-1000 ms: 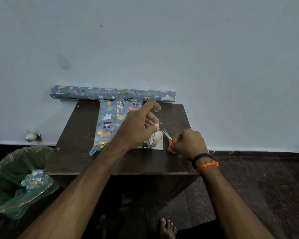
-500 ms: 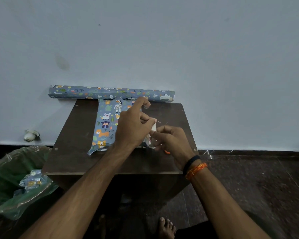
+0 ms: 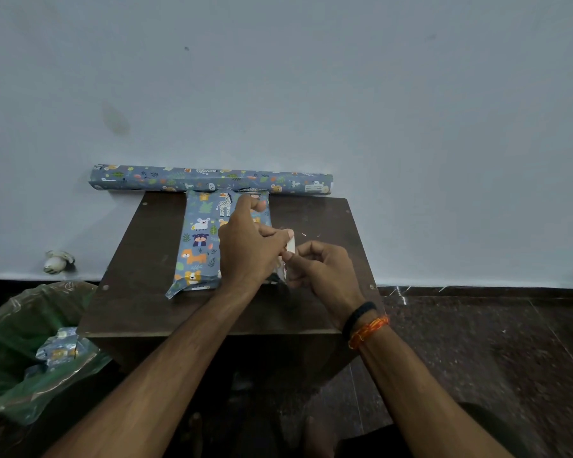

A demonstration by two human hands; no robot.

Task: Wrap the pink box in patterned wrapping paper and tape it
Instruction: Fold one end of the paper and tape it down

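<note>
The box, wrapped in blue animal-patterned paper (image 3: 201, 246), lies lengthwise on the small dark wooden table (image 3: 139, 292). My left hand (image 3: 248, 249) hovers over the box's right side and pinches a short whitish tape strip (image 3: 290, 246) between thumb and fingers. My right hand (image 3: 325, 272), fingers curled, meets it from the right and pinches the strip's lower end. A bit of the tape roll (image 3: 280, 274) shows between the two hands. The scissors are out of sight.
A roll of the same patterned paper (image 3: 212, 181) lies along the table's back edge against the white wall. A green bin bag (image 3: 20, 352) with paper scraps stands on the floor at the left. A small white object (image 3: 57, 261) sits by the wall.
My right hand, which held orange-handled scissors at the tape, has moved left and up to the strip; the scissors are no longer visible. My left hand has barely moved.
</note>
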